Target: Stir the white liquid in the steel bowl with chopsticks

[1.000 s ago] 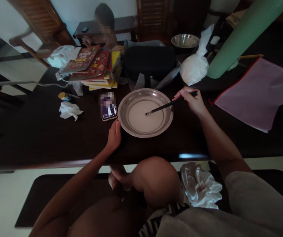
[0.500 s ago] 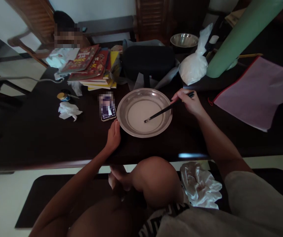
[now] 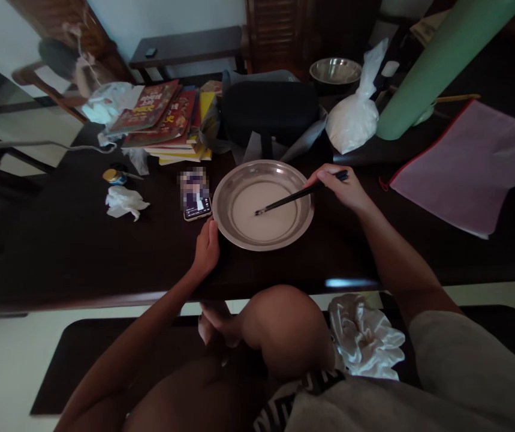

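Note:
A round, shallow metal basin (image 3: 261, 245) stands on the dark table, with a pale, whitish liquid (image 3: 257, 231) across its bottom. My left hand (image 3: 207, 246) grips the basin's left side; the fingertips are partly hidden by the rim. Over the right rim, my right hand (image 3: 340, 186) is closed around dark chopsticks (image 3: 291, 197). Their tips are held together and reach the pale liquid near the middle of the basin. Just left of the basin lies a phone (image 3: 195, 195) with its screen lit.
Left are crumpled tissue (image 3: 125, 202), a small jar (image 3: 114, 177) and stacked books (image 3: 158, 114). Behind the basin sits a black case (image 3: 270, 114). A bag of white powder (image 3: 354, 123), a second metal bowl (image 3: 336, 72), a green cylinder (image 3: 437, 78) and a purple sheet (image 3: 468, 168) stand right. Another person (image 3: 81, 69) is beyond the books.
The chopstick tips have moved left and slightly away from me through the liquid, my right hand shifting a little left. My left hand stays put. The other person has moved left.

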The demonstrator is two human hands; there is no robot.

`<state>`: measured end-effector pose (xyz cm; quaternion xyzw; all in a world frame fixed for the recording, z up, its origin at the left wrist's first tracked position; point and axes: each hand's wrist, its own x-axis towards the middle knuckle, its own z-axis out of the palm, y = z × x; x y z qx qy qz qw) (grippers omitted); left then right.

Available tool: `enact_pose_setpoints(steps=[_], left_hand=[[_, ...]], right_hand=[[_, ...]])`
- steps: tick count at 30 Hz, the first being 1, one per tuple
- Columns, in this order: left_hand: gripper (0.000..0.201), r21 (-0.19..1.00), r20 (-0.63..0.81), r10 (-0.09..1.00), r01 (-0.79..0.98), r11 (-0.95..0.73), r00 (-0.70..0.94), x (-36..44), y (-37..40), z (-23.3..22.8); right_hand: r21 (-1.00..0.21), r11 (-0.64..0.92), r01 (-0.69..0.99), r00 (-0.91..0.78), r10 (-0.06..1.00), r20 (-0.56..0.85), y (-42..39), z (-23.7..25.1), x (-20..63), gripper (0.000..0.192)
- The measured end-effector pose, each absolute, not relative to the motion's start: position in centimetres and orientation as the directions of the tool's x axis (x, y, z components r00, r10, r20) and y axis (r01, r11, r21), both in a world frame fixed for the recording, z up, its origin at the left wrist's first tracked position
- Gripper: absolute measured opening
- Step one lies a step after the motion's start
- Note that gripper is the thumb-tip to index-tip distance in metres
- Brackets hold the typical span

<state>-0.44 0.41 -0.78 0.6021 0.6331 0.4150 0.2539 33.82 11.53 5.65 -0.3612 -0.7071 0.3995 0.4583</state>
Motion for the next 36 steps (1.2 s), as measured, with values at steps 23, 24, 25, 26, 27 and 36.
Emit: enact_pose_setpoints(steps=[23,24,25,26,27,36], left_hand=[[0.067,0.835,0.166,0.973,0.549,-0.051,-0.163,-0.23,0.41,-0.53],[0.067,0.835,0.163,0.973,0.548,-0.048,-0.163,-0.21,0.4,-0.5],[0.068,0.835,0.159,0.974,0.548,-0.046,-0.161,-0.2,0.38,-0.48],[0.068,0.836,0.157,0.975,0.548,-0.045,-0.159,-0.2,0.37,-0.47],[0.067,0.836,0.156,0.975,0.547,-0.046,-0.157,-0.21,0.36,-0.47],[0.062,0.838,0.178,0.971,0.542,-0.064,-0.161,-0.42,0.36,-0.78]], right_hand=[[-0.893,0.416,0.169,-0.273,0.891,0.363,11.65,5.77,33.89,0.044],[-0.895,0.417,0.161,-0.232,0.897,0.377,11.79,5.72,34.04,0.044],[-0.899,0.412,0.148,-0.197,0.903,0.381,11.93,5.65,34.17,0.045],[-0.905,0.403,0.135,-0.174,0.909,0.378,12.01,5.57,34.24,0.046],[-0.911,0.393,0.126,-0.17,0.913,0.371,12.0,5.53,34.24,0.047],[-0.898,0.406,0.17,-0.213,0.905,0.369,11.62,6.01,34.05,0.045]])
